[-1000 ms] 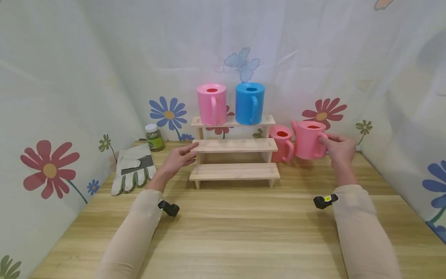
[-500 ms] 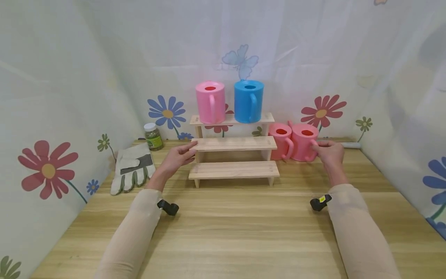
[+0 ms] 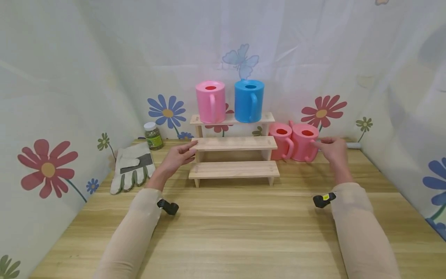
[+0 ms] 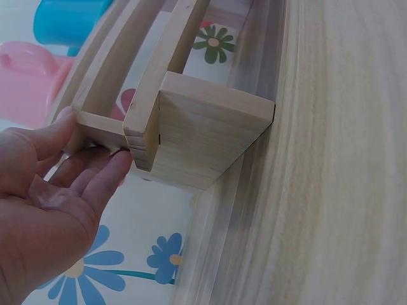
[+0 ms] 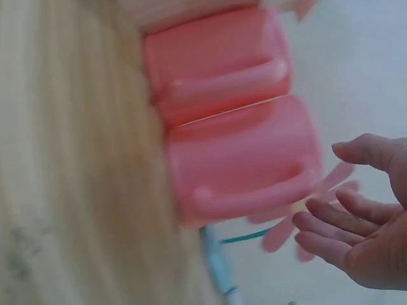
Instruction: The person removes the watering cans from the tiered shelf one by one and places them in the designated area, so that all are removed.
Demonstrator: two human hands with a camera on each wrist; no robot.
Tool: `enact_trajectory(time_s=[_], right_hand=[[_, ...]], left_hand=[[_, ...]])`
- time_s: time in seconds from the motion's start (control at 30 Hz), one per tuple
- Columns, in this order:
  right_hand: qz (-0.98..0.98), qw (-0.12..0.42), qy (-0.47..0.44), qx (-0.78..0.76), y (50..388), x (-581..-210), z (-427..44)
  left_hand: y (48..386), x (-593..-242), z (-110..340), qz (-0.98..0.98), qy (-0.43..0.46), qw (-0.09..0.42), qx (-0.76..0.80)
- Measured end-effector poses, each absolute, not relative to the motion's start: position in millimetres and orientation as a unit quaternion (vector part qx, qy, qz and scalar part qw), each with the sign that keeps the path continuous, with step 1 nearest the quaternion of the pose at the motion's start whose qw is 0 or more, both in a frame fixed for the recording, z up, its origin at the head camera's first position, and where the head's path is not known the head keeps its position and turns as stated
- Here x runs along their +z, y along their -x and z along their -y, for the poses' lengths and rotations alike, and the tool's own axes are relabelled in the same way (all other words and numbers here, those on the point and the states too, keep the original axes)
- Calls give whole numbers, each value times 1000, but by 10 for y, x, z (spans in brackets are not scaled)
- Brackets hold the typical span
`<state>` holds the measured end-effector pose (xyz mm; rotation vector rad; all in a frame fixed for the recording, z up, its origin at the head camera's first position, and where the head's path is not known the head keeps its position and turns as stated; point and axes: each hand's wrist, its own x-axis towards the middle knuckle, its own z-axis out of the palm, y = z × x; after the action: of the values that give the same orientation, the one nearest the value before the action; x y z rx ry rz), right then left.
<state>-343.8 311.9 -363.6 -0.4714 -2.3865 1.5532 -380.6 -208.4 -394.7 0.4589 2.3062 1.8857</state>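
Observation:
A tiered wooden shelf (image 3: pixel 233 143) stands on the table. My left hand (image 3: pixel 175 158) holds the left end of its middle board, thumb above and fingers below, as the left wrist view also shows. On the top board sit a pink watering can (image 3: pixel 211 102) and a blue watering can (image 3: pixel 249 101). Two coral-pink watering cans stand side by side on the table at the shelf's right, an inner one (image 3: pixel 278 141) and an outer one (image 3: pixel 304 142). My right hand (image 5: pixel 365 219) is just right of the outer can's handle, apart from it, fingers spread and holding nothing.
At the left lie a white-and-grey work glove (image 3: pixel 134 166) and a small jar (image 3: pixel 153 136) with a white lid. A pale rod-like thing (image 3: pixel 353 145) lies behind my right hand. A flowered curtain (image 3: pixel 167 46) encloses the table (image 3: pixel 244 232).
The outer coral-pink watering can was moved left and set down beside the inner one. My right hand then let go of its handle and drew back right. My left hand stayed on the shelf.

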Motion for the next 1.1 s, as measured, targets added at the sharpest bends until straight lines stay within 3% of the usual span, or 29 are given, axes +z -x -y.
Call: enact_trajectory(time_s=[0.33,0.57,0.87,1.1], right_hand=[[797,216,14,563,3128,-2973,-2445],[767,215,-58,602,3351,-2773,-1753],[767,248,-24,592,3740,-2532,-1276],[752,219,32,621,3815,-2406,-1175]], left_hand=[[3827,-3915,2083,-762,-148,58,628],[3819,-3935,2083,-758,-144,57,633],[3794,-3958,2064,-757,-146,64,634],[3786,-3931,2068,-755,-146,64,636]])
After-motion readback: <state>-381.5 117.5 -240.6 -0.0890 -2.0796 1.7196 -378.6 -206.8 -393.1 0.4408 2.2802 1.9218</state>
